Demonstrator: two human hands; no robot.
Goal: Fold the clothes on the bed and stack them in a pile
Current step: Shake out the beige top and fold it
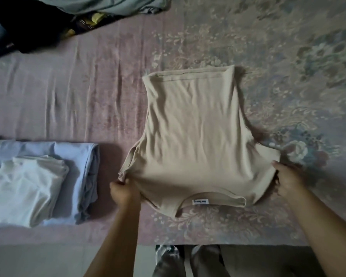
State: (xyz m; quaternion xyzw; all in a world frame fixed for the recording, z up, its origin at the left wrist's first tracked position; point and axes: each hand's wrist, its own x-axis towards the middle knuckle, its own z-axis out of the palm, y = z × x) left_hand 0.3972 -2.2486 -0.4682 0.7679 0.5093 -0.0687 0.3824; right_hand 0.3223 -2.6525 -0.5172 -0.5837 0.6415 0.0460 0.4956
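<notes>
A floral pink bedsheet covers the bed above pale floor.

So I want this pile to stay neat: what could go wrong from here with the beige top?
The beige top is gripped only at its shoulders by the left hand and right hand, so its far hem could bunch or fold crooked. The white garment sits off-centre on the blue garment, so another layer may slide.
</notes>
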